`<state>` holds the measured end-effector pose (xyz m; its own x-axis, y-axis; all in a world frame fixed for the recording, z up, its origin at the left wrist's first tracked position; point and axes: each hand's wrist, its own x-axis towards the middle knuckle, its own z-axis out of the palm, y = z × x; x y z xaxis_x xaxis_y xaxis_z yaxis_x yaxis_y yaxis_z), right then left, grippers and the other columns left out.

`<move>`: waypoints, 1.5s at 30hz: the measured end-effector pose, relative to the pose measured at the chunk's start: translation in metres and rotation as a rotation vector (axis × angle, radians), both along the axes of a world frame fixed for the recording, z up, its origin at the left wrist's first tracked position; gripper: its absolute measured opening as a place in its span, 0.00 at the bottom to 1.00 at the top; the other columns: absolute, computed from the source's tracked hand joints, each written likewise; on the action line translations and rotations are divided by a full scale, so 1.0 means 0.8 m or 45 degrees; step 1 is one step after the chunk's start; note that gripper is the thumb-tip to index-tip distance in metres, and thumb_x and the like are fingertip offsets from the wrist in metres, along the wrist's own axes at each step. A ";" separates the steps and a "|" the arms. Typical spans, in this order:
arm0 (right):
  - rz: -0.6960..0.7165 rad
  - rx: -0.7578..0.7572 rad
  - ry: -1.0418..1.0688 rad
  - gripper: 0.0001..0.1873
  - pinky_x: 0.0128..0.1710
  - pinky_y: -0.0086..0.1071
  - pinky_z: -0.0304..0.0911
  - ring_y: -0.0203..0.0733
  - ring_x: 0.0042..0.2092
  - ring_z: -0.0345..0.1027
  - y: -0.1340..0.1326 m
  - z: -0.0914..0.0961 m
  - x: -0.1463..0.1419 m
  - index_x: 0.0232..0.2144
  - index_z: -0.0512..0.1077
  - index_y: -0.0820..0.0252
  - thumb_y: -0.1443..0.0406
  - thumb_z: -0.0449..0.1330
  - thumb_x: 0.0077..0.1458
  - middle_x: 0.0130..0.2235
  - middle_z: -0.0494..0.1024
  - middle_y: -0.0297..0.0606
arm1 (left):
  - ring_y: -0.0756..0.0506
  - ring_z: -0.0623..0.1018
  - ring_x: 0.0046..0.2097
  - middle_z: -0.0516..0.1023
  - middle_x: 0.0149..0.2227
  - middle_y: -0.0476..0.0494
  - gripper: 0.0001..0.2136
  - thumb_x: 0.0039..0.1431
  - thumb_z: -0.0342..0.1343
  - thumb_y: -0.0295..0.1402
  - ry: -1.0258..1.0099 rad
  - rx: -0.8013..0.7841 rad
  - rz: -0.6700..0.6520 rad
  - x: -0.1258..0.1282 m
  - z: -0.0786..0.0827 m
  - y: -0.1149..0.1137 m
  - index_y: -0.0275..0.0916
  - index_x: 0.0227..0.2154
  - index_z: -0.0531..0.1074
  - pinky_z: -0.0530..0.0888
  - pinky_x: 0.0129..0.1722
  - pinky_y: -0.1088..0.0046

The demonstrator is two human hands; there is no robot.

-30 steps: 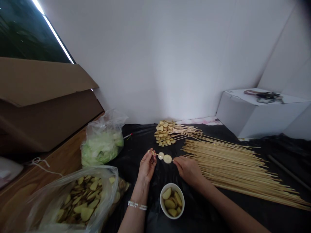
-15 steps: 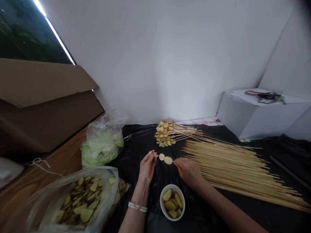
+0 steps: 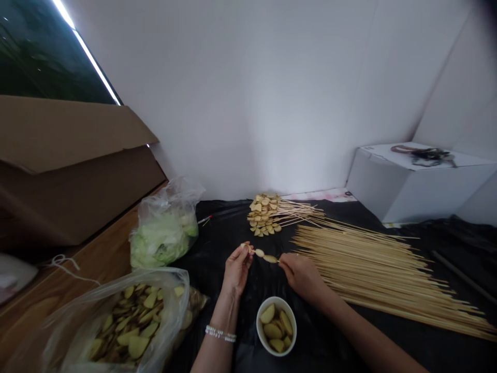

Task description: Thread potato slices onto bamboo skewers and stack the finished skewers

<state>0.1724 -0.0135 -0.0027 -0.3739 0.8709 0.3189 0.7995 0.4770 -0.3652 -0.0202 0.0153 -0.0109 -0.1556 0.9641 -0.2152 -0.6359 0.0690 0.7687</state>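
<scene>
Between my hands runs a thin wooden skewer bearing potato slices point(image 3: 269, 258), held above the black table cover. My right hand point(image 3: 301, 272) is closed round the skewer just right of the slices. At the skewer's left end, my left hand point(image 3: 236, 267) pinches a potato slice point(image 3: 246, 247) between thumb and fingers. Below them stands a white cup point(image 3: 259, 336) holding several potato slices. Past my hands lies a pile of finished potato skewers point(image 3: 264, 213), slices toward the left. Many bare skewers point(image 3: 380, 274) spread out beside my right hand.
An open plastic bag point(image 3: 179, 282) of potato slices sits at the lower left. Behind it is a tied bag of pale green vegetable point(image 3: 165, 241). A cardboard box point(image 3: 77, 197) stands far left, a white box point(image 3: 392, 181) at the right back, near the wall.
The slices on the skewer have turned from facing me to nearly edge-on. My hands have barely moved; both keep their hold.
</scene>
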 end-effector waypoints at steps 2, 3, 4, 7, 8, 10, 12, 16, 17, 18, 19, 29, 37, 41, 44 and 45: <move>-0.011 0.021 -0.005 0.12 0.33 0.28 0.51 0.36 0.33 0.67 -0.001 0.000 -0.001 0.28 0.67 0.59 0.68 0.47 0.61 0.30 0.74 0.34 | 0.53 0.77 0.29 0.79 0.29 0.42 0.09 0.44 0.66 0.26 0.012 0.004 0.001 0.001 0.000 0.000 0.32 0.32 0.78 0.74 0.31 0.81; -0.022 0.022 -0.010 0.12 0.33 0.28 0.51 0.36 0.34 0.67 -0.001 -0.001 -0.001 0.29 0.67 0.59 0.68 0.47 0.61 0.30 0.74 0.35 | 0.53 0.77 0.29 0.79 0.29 0.42 0.09 0.44 0.66 0.26 0.019 0.007 0.000 0.001 -0.001 -0.001 0.32 0.32 0.78 0.73 0.30 0.81; -0.031 0.014 -0.016 0.12 0.32 0.28 0.50 0.37 0.33 0.67 -0.001 -0.001 -0.001 0.29 0.68 0.59 0.67 0.47 0.62 0.30 0.74 0.35 | 0.53 0.77 0.29 0.79 0.29 0.42 0.09 0.44 0.66 0.26 0.025 0.010 -0.002 0.001 -0.001 0.000 0.32 0.32 0.78 0.73 0.31 0.81; -0.025 -0.045 -0.023 0.12 0.31 0.28 0.50 0.37 0.33 0.67 0.001 -0.001 -0.002 0.30 0.68 0.59 0.67 0.47 0.62 0.30 0.74 0.35 | 0.53 0.76 0.29 0.79 0.29 0.42 0.10 0.43 0.66 0.27 0.026 0.007 -0.007 0.002 -0.002 0.000 0.32 0.32 0.78 0.74 0.31 0.81; -0.016 -0.061 -0.019 0.12 0.31 0.28 0.50 0.36 0.33 0.67 0.001 -0.001 -0.002 0.30 0.67 0.59 0.67 0.47 0.62 0.30 0.75 0.35 | 0.53 0.76 0.29 0.79 0.29 0.42 0.10 0.43 0.66 0.27 0.025 0.005 -0.008 0.002 -0.003 0.001 0.32 0.32 0.78 0.74 0.31 0.81; 0.002 -0.063 -0.003 0.12 0.32 0.28 0.50 0.36 0.33 0.67 0.001 0.000 -0.002 0.29 0.67 0.59 0.67 0.47 0.62 0.30 0.75 0.35 | 0.53 0.76 0.29 0.79 0.29 0.42 0.10 0.43 0.66 0.27 0.021 0.004 -0.009 0.002 -0.004 0.001 0.32 0.32 0.78 0.74 0.31 0.81; 0.011 -0.025 0.008 0.12 0.32 0.28 0.50 0.36 0.33 0.67 0.001 0.001 -0.001 0.29 0.67 0.59 0.67 0.46 0.62 0.30 0.74 0.35 | 0.53 0.76 0.29 0.79 0.29 0.42 0.10 0.43 0.67 0.27 0.023 0.007 -0.012 0.003 -0.004 0.000 0.32 0.32 0.78 0.74 0.31 0.81; 0.000 0.040 -0.012 0.12 0.33 0.28 0.50 0.37 0.33 0.66 -0.001 -0.001 -0.002 0.29 0.67 0.59 0.68 0.46 0.62 0.30 0.74 0.36 | 0.53 0.76 0.30 0.79 0.29 0.42 0.11 0.42 0.67 0.28 0.051 0.017 -0.002 0.006 -0.002 -0.001 0.32 0.32 0.78 0.73 0.31 0.81; -0.003 0.034 -0.024 0.12 0.32 0.29 0.50 0.37 0.33 0.66 -0.002 -0.002 -0.003 0.29 0.67 0.59 0.68 0.46 0.62 0.30 0.74 0.36 | 0.53 0.76 0.29 0.79 0.29 0.42 0.11 0.41 0.67 0.28 0.056 0.019 0.001 0.007 -0.002 -0.001 0.32 0.32 0.78 0.73 0.31 0.81; -0.005 0.017 -0.036 0.12 0.32 0.29 0.50 0.37 0.33 0.67 -0.002 -0.003 -0.003 0.30 0.67 0.60 0.68 0.46 0.62 0.30 0.74 0.36 | 0.53 0.76 0.29 0.79 0.29 0.42 0.12 0.41 0.68 0.28 0.059 0.020 0.003 0.007 -0.002 -0.001 0.32 0.32 0.78 0.73 0.31 0.81; -0.004 -0.007 -0.045 0.11 0.31 0.29 0.50 0.37 0.33 0.67 -0.002 -0.004 -0.004 0.30 0.67 0.60 0.68 0.46 0.62 0.30 0.75 0.36 | 0.53 0.76 0.29 0.79 0.29 0.42 0.12 0.41 0.68 0.28 0.061 0.020 0.004 0.007 -0.003 -0.001 0.32 0.31 0.78 0.73 0.32 0.81; -0.072 -0.066 -0.019 0.11 0.31 0.29 0.49 0.36 0.33 0.68 -0.001 0.000 -0.003 0.30 0.67 0.59 0.68 0.47 0.61 0.30 0.75 0.35 | 0.53 0.76 0.31 0.80 0.30 0.41 0.14 0.40 0.68 0.29 0.106 0.022 -0.016 0.009 -0.006 -0.001 0.32 0.33 0.78 0.72 0.34 0.81; -0.073 -0.152 -0.115 0.11 0.29 0.30 0.48 0.37 0.32 0.69 -0.002 0.004 -0.004 0.32 0.68 0.59 0.66 0.47 0.62 0.31 0.76 0.37 | 0.52 0.77 0.31 0.80 0.30 0.41 0.12 0.41 0.68 0.29 0.087 -0.022 -0.028 0.010 0.000 -0.003 0.32 0.31 0.79 0.73 0.33 0.80; -0.086 -0.175 -0.070 0.11 0.31 0.28 0.49 0.37 0.33 0.69 0.002 0.007 0.000 0.32 0.68 0.58 0.65 0.47 0.62 0.31 0.76 0.36 | 0.53 0.76 0.30 0.80 0.31 0.40 0.11 0.43 0.67 0.29 0.081 -0.028 -0.034 0.009 0.002 -0.004 0.33 0.33 0.79 0.73 0.32 0.80; -0.082 -0.192 -0.018 0.11 0.33 0.28 0.51 0.37 0.35 0.69 0.003 0.011 0.003 0.32 0.68 0.58 0.64 0.48 0.61 0.33 0.76 0.36 | 0.52 0.76 0.31 0.80 0.31 0.40 0.12 0.44 0.66 0.31 0.066 -0.013 -0.020 0.008 0.001 -0.003 0.33 0.33 0.78 0.73 0.32 0.80; -0.074 -0.198 -0.004 0.11 0.34 0.27 0.52 0.37 0.36 0.68 0.003 0.012 0.003 0.32 0.69 0.58 0.64 0.48 0.62 0.33 0.76 0.36 | 0.52 0.76 0.31 0.80 0.31 0.40 0.12 0.44 0.66 0.32 0.070 -0.007 -0.007 0.007 0.000 -0.002 0.33 0.33 0.78 0.72 0.32 0.80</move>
<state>0.1749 -0.0114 0.0069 -0.3226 0.9297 0.1778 0.8252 0.3682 -0.4284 -0.0149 0.0134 -0.0112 -0.1620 0.9638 -0.2116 -0.5921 0.0766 0.8022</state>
